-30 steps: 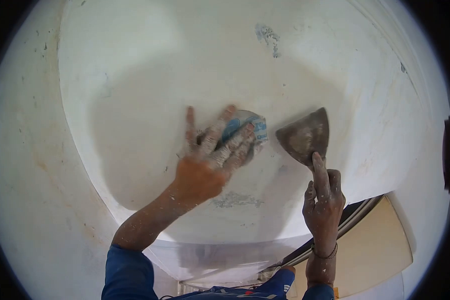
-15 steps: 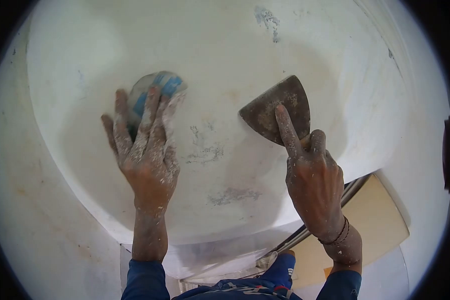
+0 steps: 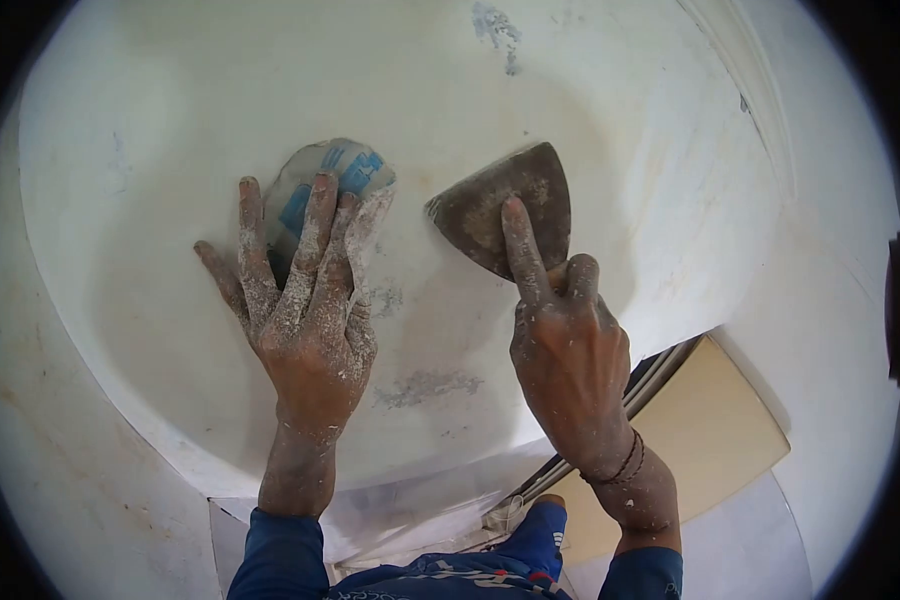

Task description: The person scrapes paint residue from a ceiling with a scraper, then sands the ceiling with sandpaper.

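Beneath the spread fingers of my left hand [image 3: 313, 320] lies a rounded pale sheet with blue print [image 3: 297, 210], which looks like sandpaper backing. The hand presses it flat against the white wall surface [image 3: 410, 130]; the thumb side is along its folded, dusty edge. White powder coats those fingers. My right hand [image 3: 573, 360] is closed round the handle of a putty knife [image 3: 485, 215], mostly hidden in the grip. The index finger lies stretched along its dark, worn blade. The blade points up and left, over the wall; whether it touches cannot be told.
Grey worn patches [image 3: 430, 388] mark the wall between my hands, and another patch [image 3: 497, 35] is near the top. A beige panel [image 3: 715, 440] leans at the lower right. A dark object [image 3: 899, 305] is at the right edge. My blue-clothed leg [image 3: 538, 535] shows below.
The view has shifted, so the wall marks sit further left. My left hand and the sheet have slid right across the wall, towards the grey marks. My right hand keeps its grip.
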The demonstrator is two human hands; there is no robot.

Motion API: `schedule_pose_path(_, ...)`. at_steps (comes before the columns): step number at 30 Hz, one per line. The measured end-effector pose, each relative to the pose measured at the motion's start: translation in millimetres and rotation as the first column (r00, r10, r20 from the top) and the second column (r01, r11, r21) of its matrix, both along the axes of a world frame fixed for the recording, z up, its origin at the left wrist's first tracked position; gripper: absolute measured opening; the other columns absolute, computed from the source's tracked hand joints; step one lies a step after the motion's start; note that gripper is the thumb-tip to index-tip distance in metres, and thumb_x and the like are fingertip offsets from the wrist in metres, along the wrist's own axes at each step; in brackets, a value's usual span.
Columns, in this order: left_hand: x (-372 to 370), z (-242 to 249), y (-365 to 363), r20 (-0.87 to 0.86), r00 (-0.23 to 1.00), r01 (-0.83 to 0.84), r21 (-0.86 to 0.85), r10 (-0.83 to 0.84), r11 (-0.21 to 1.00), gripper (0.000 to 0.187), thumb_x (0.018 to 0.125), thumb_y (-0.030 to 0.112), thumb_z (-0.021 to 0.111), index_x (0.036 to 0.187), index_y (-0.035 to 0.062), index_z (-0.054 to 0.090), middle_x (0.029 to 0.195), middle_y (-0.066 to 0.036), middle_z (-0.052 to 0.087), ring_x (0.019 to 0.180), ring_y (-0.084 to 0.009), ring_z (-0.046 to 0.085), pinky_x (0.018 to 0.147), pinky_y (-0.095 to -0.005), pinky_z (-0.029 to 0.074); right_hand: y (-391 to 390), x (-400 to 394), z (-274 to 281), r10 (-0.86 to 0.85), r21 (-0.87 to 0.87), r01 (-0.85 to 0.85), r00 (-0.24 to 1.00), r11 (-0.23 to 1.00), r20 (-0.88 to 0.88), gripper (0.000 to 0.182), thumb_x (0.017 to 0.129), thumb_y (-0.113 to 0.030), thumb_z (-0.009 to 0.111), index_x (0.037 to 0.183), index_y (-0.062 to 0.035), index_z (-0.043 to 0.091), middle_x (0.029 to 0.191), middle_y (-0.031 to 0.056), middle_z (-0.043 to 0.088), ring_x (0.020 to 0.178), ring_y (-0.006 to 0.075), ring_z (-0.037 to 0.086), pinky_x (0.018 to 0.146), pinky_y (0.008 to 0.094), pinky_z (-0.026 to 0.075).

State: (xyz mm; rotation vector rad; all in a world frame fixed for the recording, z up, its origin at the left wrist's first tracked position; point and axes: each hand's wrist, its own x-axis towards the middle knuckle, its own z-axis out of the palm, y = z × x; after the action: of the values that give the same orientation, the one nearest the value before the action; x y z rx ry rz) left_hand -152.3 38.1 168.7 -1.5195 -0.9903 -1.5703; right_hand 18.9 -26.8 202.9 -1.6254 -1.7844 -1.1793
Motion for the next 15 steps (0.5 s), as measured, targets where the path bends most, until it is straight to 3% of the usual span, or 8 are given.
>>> schedule_pose_path(4, -4, 2, -4, 0.001, 0.999, -0.043, -0.051, 0.043, 0.998, 0.032, 0.091, 0.017, 0.046, 0.121, 0.0146, 0.056, 0.130, -0.001, 0.050, 0.131, -0.0350, 0.029, 0.107, -0.0589, 0.011, -3, 2, -1, 0.052, -0.002, -0.052, 0.998, 0.999, -0.038, 0.072, 0.076, 0.000, 0.055, 0.141, -0.0204, 0.030, 0.080, 0.0104, 0.049, 0.054, 0.0167, 0.058, 0.041, 0.0264, 0.050)
schedule_pose_path(6, -13, 1, -8, 0.005, 1.000, 0.015, -0.083, -0.015, 0.996, 0.035, 0.086, 0.009, 0.049, 0.120, 0.0069, 0.056, 0.133, -0.003, 0.048, 0.132, -0.0391, 0.026, 0.106, -0.0617, 0.007, 1, 1, -4, 0.053, 0.001, -0.053, 0.998, 0.999, -0.044, 0.073, 0.076, 0.000, 0.055, 0.141, -0.0208, 0.030, 0.080, 0.0106, 0.049, 0.055, 0.0171, 0.059, 0.041, 0.0270, 0.050)
schedule_pose_path(9, -28, -6, -4, 0.018, 0.997, 0.078, -0.024, -0.077, 0.997, 0.037, 0.084, 0.006, 0.049, 0.121, 0.0056, 0.055, 0.135, -0.005, 0.046, 0.132, -0.0401, 0.026, 0.106, -0.0611, 0.009, 5, 0, 0, 0.070, 0.031, -0.069, 0.997, 0.997, -0.037, 0.073, 0.075, 0.000, 0.055, 0.141, -0.0216, 0.031, 0.081, 0.0112, 0.049, 0.057, 0.0187, 0.060, 0.042, 0.0284, 0.051)
schedule_pose_path(10, -30, -7, -3, 0.019, 0.997, 0.075, -0.022, -0.075, 0.997, 0.037, 0.084, 0.006, 0.049, 0.121, 0.0056, 0.055, 0.135, -0.005, 0.046, 0.132, -0.0401, 0.026, 0.106, -0.0611, 0.009, 6, -1, 1, 0.099, 0.048, -0.098, 0.995, 0.994, -0.030, 0.073, 0.075, 0.000, 0.055, 0.140, -0.0221, 0.031, 0.082, 0.0115, 0.049, 0.058, 0.0198, 0.060, 0.043, 0.0293, 0.051)
schedule_pose_path(12, -37, -12, -2, -0.033, 0.999, 0.012, -0.046, -0.014, 0.999, 0.036, 0.094, 0.016, 0.036, 0.126, 0.0074, 0.050, 0.135, -0.008, 0.045, 0.133, -0.0366, 0.024, 0.108, -0.0570, 0.010, -4, 3, 2, 0.012, 0.002, -0.012, 0.999, 1.000, -0.040, 0.073, 0.075, 0.000, 0.056, 0.140, -0.0230, 0.031, 0.084, 0.0119, 0.049, 0.060, 0.0211, 0.061, 0.045, 0.0301, 0.052)
schedule_pose_path(13, -38, -12, 0, -0.017, 1.000, 0.009, -0.039, -0.010, 0.999, 0.036, 0.094, 0.016, 0.036, 0.126, 0.0074, 0.050, 0.135, -0.008, 0.045, 0.133, -0.0366, 0.024, 0.108, -0.0570, 0.010, -2, 0, 2, -0.062, 0.000, 0.062, 0.995, 0.998, -0.073, 0.070, 0.079, 0.003, 0.053, 0.139, -0.0248, 0.032, 0.080, 0.0096, 0.050, 0.060, 0.0206, 0.059, 0.053, 0.0341, 0.053)
schedule_pose_path(15, -38, -16, -3, -0.066, 0.996, -0.069, -0.108, 0.062, 0.992, 0.037, 0.093, 0.017, 0.037, 0.126, 0.0082, 0.050, 0.136, -0.007, 0.044, 0.133, -0.0381, 0.023, 0.108, -0.0577, 0.010, -6, -5, 2, -0.039, -0.020, 0.037, 0.994, 0.999, -0.098, 0.070, 0.079, 0.003, 0.053, 0.139, -0.0245, 0.033, 0.079, 0.0099, 0.050, 0.059, 0.0213, 0.059, 0.052, 0.0344, 0.052)
